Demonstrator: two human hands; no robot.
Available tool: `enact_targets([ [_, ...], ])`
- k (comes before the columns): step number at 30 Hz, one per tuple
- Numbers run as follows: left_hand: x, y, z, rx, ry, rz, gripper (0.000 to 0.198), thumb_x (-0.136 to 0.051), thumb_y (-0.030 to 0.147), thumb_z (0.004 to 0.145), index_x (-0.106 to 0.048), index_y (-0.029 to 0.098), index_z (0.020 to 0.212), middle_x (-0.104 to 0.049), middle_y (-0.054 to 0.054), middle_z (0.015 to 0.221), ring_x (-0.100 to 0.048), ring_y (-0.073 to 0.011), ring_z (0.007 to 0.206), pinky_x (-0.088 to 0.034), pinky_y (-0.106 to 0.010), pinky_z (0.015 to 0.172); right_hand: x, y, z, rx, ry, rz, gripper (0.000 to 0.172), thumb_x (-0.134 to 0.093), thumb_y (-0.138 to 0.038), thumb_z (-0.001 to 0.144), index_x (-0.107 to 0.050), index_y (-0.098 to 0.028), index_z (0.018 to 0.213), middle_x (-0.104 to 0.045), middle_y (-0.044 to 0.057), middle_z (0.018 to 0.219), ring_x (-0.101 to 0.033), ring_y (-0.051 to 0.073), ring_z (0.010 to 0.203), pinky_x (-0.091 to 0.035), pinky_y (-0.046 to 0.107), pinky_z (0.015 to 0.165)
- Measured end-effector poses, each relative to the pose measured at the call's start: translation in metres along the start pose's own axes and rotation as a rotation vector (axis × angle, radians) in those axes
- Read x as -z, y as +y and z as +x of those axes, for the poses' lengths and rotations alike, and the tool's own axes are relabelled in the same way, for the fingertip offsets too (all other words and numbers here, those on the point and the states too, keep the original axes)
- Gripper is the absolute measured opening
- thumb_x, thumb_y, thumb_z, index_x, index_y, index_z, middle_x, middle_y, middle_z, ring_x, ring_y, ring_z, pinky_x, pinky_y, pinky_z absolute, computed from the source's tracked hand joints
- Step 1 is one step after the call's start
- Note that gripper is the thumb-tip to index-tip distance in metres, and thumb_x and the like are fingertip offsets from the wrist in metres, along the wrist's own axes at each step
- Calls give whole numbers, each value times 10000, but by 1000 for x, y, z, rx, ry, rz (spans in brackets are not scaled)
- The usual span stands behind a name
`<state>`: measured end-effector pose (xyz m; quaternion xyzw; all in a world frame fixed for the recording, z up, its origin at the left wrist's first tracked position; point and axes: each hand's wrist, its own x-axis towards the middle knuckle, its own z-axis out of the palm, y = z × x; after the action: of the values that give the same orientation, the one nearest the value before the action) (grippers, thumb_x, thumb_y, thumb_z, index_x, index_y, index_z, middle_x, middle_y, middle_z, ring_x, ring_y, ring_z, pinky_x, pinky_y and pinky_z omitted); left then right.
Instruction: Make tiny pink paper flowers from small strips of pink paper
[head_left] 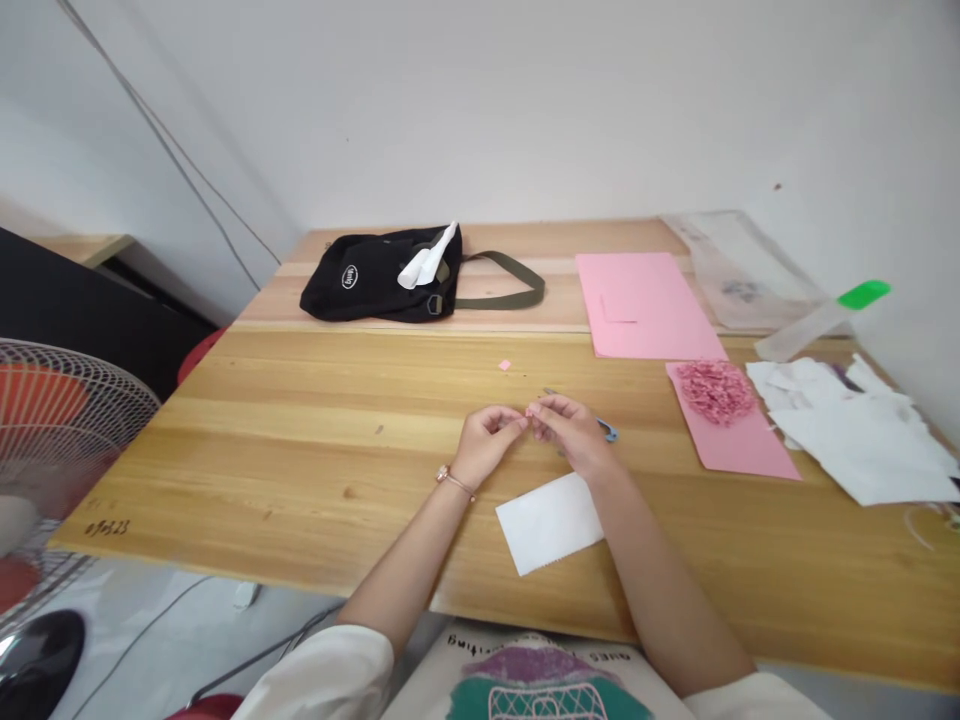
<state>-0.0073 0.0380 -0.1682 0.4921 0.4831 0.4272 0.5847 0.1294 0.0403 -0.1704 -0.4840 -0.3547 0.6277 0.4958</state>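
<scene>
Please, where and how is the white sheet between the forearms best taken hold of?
Probably by a left corner, coming from the left with the left hand and pinching it. The white sheet looks thin and lies flat on the table, so a corner seems easiest to lift. Its left edge is uncovered, while the right forearm hides its right end.

Twelve o'clock is the far edge of my wooden table (285, 440). Around its middle I have a black shoulder bag (382, 295) at eleven, a pink scrap (505, 365) near twelve, pink card (660, 315) at one, blue-handled scissors (611, 433) close at three, torn white sheets (862, 450) farther out at three and white paper (547, 525) at six.
</scene>
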Motion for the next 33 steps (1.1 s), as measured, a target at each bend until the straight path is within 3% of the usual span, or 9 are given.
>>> enact_targets([
  [7,-1,7,0,65,-83,-223,107,-629,229,654,-645,123,653,-645,-19,623,-528,-76,529,-422,-213,567,2,3,1,64,-49,-34,139,-668,-302,646,-614,-174,653,-592,-36,525,-489,66,459,-365,215,480],
  [15,2,3,2,133,-29,-299,132,-649,246,648,-659,119,679,-650,-22,634,-526,-66,518,-402,-200,552,3,1,1,98,-72,-69,125,-676,-282,645,-634,-169,679,-588,-31,535,-482,65,455,-370,219,471],
  [33,0,9,1,148,33,-296,114,-677,204,593,-648,109,649,-622,-1,569,-512,-58,507,-405,-193,552,-1,-4,-2,83,-87,-113,122,-696,-257,613,-657,-171,690,-587,-26,538,-482,68,469,-386,226,480],
])
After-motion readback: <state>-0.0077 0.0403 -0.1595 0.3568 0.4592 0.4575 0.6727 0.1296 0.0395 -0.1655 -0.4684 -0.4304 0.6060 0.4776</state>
